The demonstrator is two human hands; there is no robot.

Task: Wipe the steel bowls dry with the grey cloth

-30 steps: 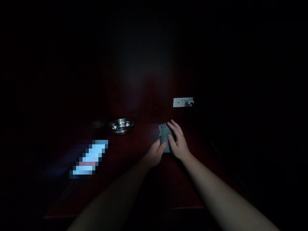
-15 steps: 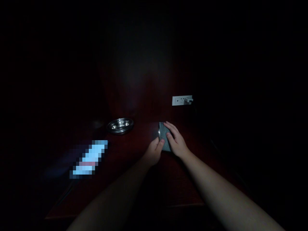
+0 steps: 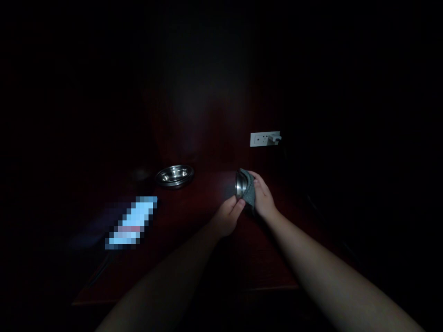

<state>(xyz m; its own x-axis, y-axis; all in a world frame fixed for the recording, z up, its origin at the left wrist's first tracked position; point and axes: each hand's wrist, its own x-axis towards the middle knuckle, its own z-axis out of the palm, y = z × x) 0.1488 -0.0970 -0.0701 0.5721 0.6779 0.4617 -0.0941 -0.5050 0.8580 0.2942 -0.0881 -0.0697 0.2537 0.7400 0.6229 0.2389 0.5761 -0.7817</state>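
Upright on its side, a shiny metal bowl (image 3: 239, 186) is between my hands, its outer wall facing left and a grey cloth (image 3: 249, 194) covering its right side. My left hand (image 3: 228, 217) pinches the bowl's lower edge, thumb up along the cloth. From the right, my right hand (image 3: 265, 199) is closed over the cloth and presses it to the bowl; some of its fingers are hidden behind the cloth. To the left, more metal bowls (image 3: 175, 177), apparently stacked, rest on the dark red table (image 3: 207, 258).
A bright, pixelated phone-like screen (image 3: 133, 221) lies at the left of the table, with a cable (image 3: 100, 269) running from its lower end. On the back wall is a white socket panel (image 3: 265, 139) with a plug in it. Surroundings are very dark.
The bowl has turned so that more of its metal wall shows. The cloth has bunched toward the right, and my right-hand fingers have moved from its front to its right side.
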